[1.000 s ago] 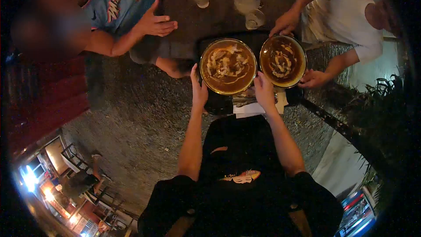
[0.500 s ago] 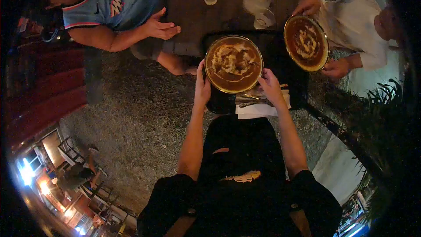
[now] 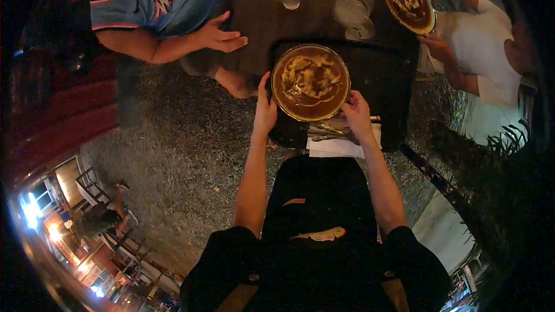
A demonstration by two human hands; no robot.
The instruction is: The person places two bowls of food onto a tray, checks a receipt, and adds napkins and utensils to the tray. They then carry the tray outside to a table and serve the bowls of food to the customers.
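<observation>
Nearest us, our left hand (image 3: 265,110) and right hand (image 3: 356,112) are clamped on the dark tray (image 3: 384,86) at the worktop's (image 3: 260,20) near edge. One bowl (image 3: 310,82) of brown curry sits on it between them. The second bowl (image 3: 410,4) is already off, held by a person in white beyond.

left hand (image 3: 265,110): grips the black tray's (image 3: 394,101) left edge, frame centre
right hand (image 3: 355,113): grips its near edge
curry bowl (image 3: 310,82): on tray
</observation>
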